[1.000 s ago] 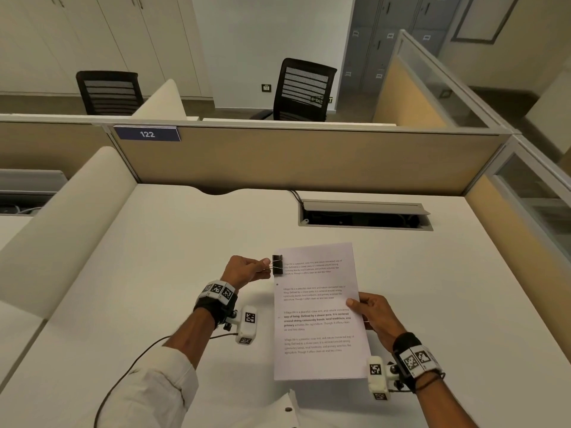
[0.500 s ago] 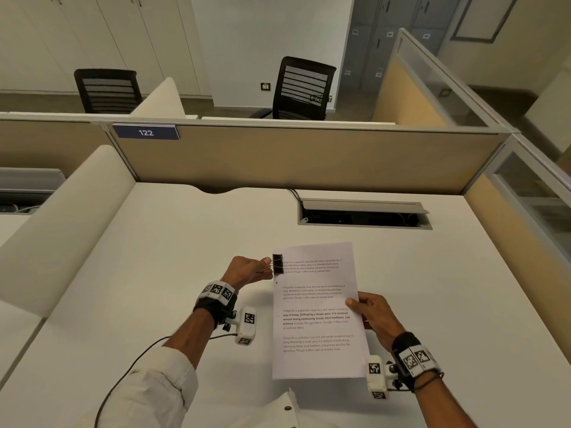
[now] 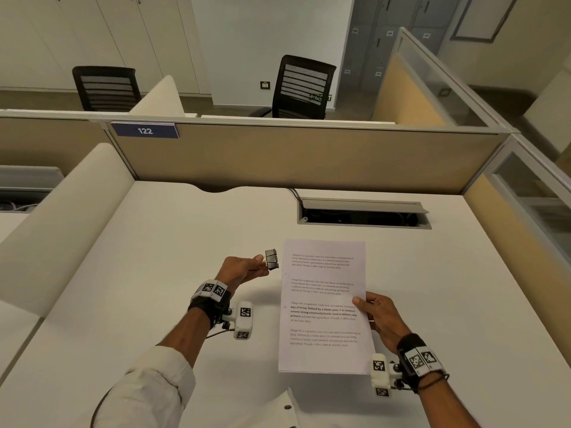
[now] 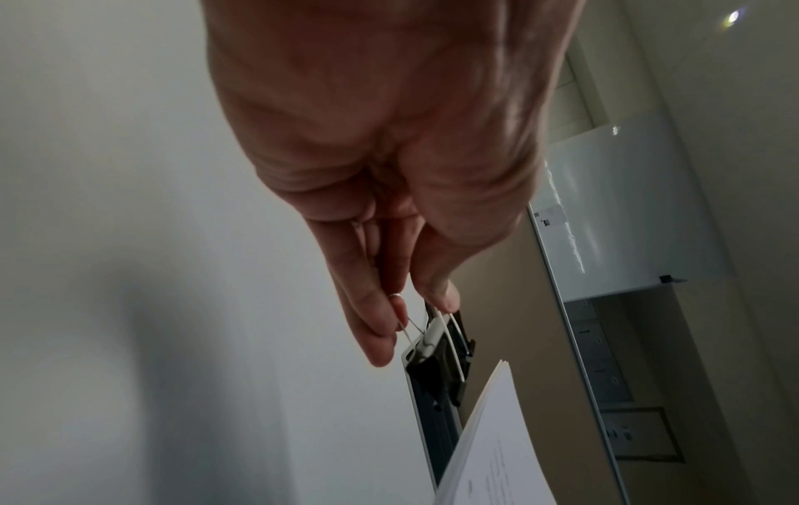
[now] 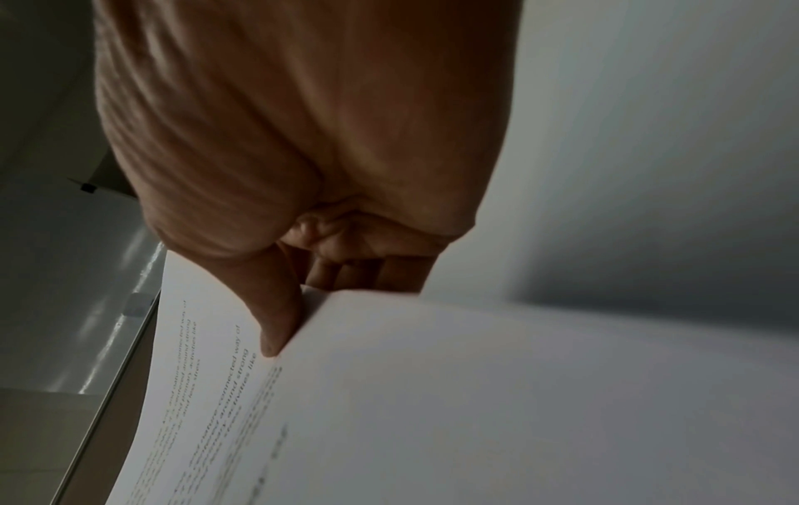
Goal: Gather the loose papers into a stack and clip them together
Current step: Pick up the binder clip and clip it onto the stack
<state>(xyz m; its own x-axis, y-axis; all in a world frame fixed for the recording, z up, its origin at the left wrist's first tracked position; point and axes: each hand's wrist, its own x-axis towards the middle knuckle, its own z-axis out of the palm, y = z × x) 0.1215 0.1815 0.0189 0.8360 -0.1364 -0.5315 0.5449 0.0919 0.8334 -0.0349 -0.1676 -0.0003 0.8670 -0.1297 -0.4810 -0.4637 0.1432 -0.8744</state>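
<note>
My right hand (image 3: 381,316) holds the paper stack (image 3: 324,304) just above the desk (image 3: 154,273), thumb (image 5: 276,321) on top at the right edge, fingers curled beneath. Sheets are light and floppy, likely to slide apart; a grip mid-edge keeps them squared. Farther out, my left hand (image 3: 241,270) pinches the binder clip (image 3: 272,259) by its wire handles, thumb and forefinger (image 4: 376,328) pressed together. The clip is just left of the stack's top-left corner, not touching. Stiff spring, I judge.
</note>
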